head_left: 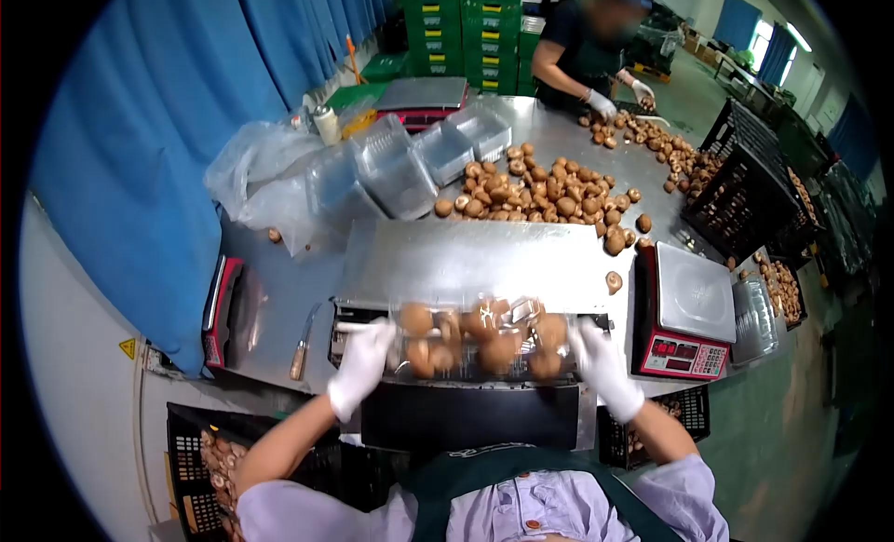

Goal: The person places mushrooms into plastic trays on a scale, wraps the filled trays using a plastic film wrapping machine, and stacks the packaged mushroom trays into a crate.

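White-gloved, your left hand (365, 358) and right hand (605, 367) hold opposite ends of a blurred, clear-plastic mushroom pack (498, 350) at the lower centre of the frame. It looks light, slick and flexible, its contents bruisable, so support both ends low without squeezing; farther off, upper centre, loose mushrooms (559, 194) lie heaped.

Over my remote feed, my bare forearms (287, 441) reach forward, wide apart, from lavender cloth sleeves (307, 516). My white-gloved left hand (361, 363) angles inward; my white-gloved right hand (605, 367) faces it, level, fingers blurred.
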A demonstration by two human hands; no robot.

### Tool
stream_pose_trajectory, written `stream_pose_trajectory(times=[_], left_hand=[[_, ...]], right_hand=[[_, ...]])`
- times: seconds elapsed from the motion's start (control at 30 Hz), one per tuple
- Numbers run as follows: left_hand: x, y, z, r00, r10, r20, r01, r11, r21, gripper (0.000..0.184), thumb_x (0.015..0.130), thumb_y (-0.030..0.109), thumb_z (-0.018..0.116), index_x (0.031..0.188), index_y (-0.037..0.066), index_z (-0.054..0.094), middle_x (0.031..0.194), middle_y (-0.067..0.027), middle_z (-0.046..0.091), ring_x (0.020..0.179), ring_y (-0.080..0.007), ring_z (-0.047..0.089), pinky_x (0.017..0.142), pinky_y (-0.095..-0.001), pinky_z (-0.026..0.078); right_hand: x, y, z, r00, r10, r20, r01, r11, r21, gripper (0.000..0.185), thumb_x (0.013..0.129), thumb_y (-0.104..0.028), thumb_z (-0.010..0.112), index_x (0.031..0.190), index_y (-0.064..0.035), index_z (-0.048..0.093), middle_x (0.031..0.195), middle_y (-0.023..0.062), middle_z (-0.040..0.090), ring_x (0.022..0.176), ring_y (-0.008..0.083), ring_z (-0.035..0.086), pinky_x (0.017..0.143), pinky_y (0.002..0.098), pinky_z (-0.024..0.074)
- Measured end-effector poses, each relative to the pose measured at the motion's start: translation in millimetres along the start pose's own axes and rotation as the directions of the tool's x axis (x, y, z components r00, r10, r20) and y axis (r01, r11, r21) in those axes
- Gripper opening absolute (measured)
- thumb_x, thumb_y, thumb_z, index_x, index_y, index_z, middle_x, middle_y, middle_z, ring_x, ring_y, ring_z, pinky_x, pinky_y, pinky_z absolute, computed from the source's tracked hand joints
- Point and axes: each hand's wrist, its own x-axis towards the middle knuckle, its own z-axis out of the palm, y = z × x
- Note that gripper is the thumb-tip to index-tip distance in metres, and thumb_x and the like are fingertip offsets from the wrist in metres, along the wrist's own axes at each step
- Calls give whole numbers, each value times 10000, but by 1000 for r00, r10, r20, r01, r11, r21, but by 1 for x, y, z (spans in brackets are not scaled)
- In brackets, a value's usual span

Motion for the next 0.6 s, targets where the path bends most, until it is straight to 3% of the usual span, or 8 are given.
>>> stream_pose_trajectory(times=[0.1,0.17,0.23,0.3,0.33,0.43,0.5,0.6], left_hand=[[-94,-23,8,922,-347,173,346,938,36,312,949,238,462,805,-16,573,684,-159,585,625,-255,581,602,-349,447],[-121,-38,20,903,-400,158,355,900,253,339,945,274,463,843,-23,591,698,-160,608,692,-284,612,645,-376,455],[-134,-89,34,773,-604,192,598,796,97,362,936,300,465,826,-16,601,751,-187,619,759,-355,608,694,-425,457],[-129,-70,30,926,-282,252,136,870,474,375,926,309,468,777,-9,599,771,-201,624,787,-381,602,710,-440,463],[-125,-51,32,896,-417,152,326,851,413,385,922,316,459,742,3,595,770,-209,624,822,-392,594,727,-451,466],[-117,-19,23,872,-488,-38,483,846,227,302,887,292,582,781,12,625,637,-126,612,603,-219,618,574,-361,469],[-123,-23,16,849,-493,-192,514,855,77,288,850,302,642,805,18,627,587,-88,588,513,-149,554,521,-300,448],[-166,-35,29,886,-450,-111,454,793,407,259,853,278,633,796,25,621,603,-100,595,546,-170,594,557,-306,483]], right_hand=[[-87,22,21,995,-62,83,69,994,-87,185,951,-185,489,936,-15,558,644,204,582,603,393,603,543,397,475],[-118,43,42,953,171,249,-116,969,-218,175,948,-193,495,942,-27,550,639,234,566,625,450,571,531,432,463],[-118,46,45,926,246,288,-187,958,-215,187,941,-205,507,907,-26,550,649,249,555,657,451,569,546,442,459],[-102,36,34,912,209,353,-151,971,-184,225,929,-219,530,846,-11,551,648,246,552,677,448,570,553,438,456],[-93,36,26,863,257,435,-179,961,-213,256,926,-302,514,860,-68,593,692,231,603,702,421,607,614,474,490],[-80,19,10,971,159,178,-161,987,-1,211,898,-200,587,885,9,608,689,162,630,594,239,622,573,346,490],[-80,26,-4,945,322,62,-328,936,130,216,879,-201,614,908,13,617,694,140,639,605,195,623,574,334,490],[-105,34,-11,917,336,215,-288,931,-225,252,902,-216,570,868,29,614,696,200,628,622,302,635,582,375,490]])
